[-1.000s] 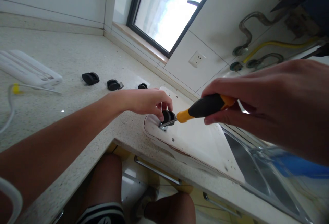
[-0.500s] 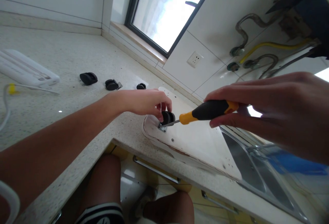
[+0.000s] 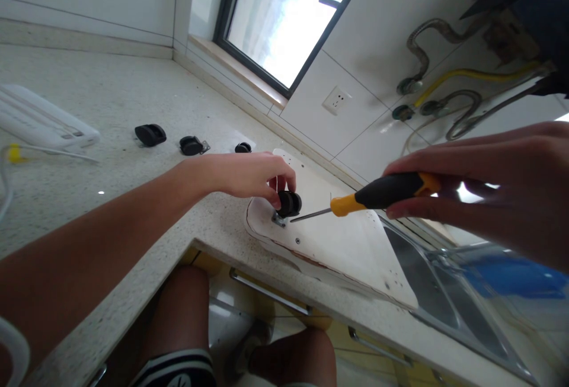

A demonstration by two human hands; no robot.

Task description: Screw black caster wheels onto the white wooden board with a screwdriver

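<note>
Fingers of my left hand [image 3: 267, 176] are closed on a black caster wheel [image 3: 290, 203]. Its metal mounting plate [image 3: 279, 219] sits on a corner of the white board [image 3: 342, 245]. My right hand [image 3: 484, 185] grips a screwdriver [image 3: 386, 191] with a black and yellow handle. The screwdriver points left, its tip just right of the mounting plate and apart from it. A dark screw or screw hole [image 3: 297, 240] shows in the board near the plate. Three more black casters lie on the counter: one at the left [image 3: 150, 134], a second [image 3: 192, 145], and a third [image 3: 243, 147] beyond my left wrist.
On the speckled counter [image 3: 106, 215] at far left lies a white power bank [image 3: 48, 117] with a cable. A steel sink [image 3: 413, 262] adjoins the board's right end. Along the wall are a socket [image 3: 336, 101], hoses and a window [image 3: 288, 19]. Drawer handles [image 3: 269, 292] are below.
My right hand has drawn the screwdriver back to the right, so its tip has left the caster's plate. My left hand stays on the caster.
</note>
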